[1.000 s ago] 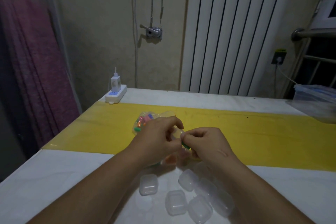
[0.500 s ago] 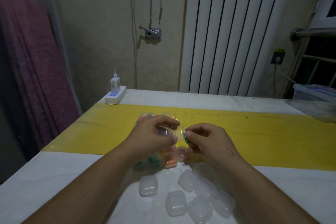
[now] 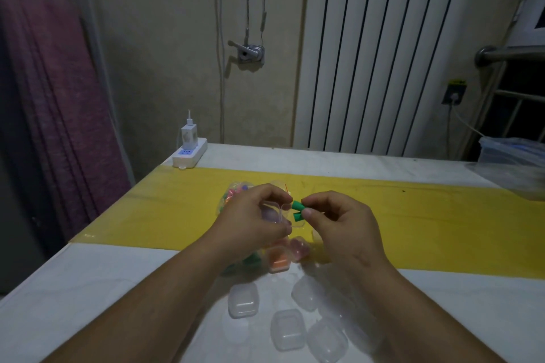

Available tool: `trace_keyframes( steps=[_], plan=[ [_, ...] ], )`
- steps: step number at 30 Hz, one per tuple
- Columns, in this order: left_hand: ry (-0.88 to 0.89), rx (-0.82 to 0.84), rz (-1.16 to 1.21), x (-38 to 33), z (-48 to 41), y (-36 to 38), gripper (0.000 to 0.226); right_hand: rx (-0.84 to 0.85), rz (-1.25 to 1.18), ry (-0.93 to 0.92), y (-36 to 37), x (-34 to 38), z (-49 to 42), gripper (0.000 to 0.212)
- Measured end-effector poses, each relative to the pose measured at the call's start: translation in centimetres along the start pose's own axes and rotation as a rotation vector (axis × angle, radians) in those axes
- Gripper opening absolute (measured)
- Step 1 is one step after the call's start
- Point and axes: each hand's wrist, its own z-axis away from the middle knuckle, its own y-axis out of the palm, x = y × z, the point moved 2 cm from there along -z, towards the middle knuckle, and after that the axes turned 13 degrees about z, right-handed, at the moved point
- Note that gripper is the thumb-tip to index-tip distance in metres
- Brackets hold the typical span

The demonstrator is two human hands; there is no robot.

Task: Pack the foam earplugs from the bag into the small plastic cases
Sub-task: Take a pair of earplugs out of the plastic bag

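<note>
We've got a pair of green earplugs pinched between the fingertips of our right hand, right at the mouth of the open clear case. Our left hand grips that case, just at 9 o'clock of the plugs. They're not in yet, we'd say.

The bag, with colourful plugs showing inside, lies at 11 o'clock of the case on the yellow strip. At 6 o'clock, under our hands, some cases look filled: an orange case, a pink case and a green case, partly hidden. Nearer us on the white worktop sits a cluster of empty cases.

We judge it roughly midway: a few are packed, several are left, and the bag is not empty.
</note>
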Motion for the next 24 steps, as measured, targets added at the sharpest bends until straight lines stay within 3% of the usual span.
trace_keyframes(
  steps=[24],
  plan=[
    [-0.02,0.019,-0.007,0.12,-0.07,0.09,0.037,0.02,-0.021,-0.014,0.5,-0.43,0.06,0.023]
  ],
)
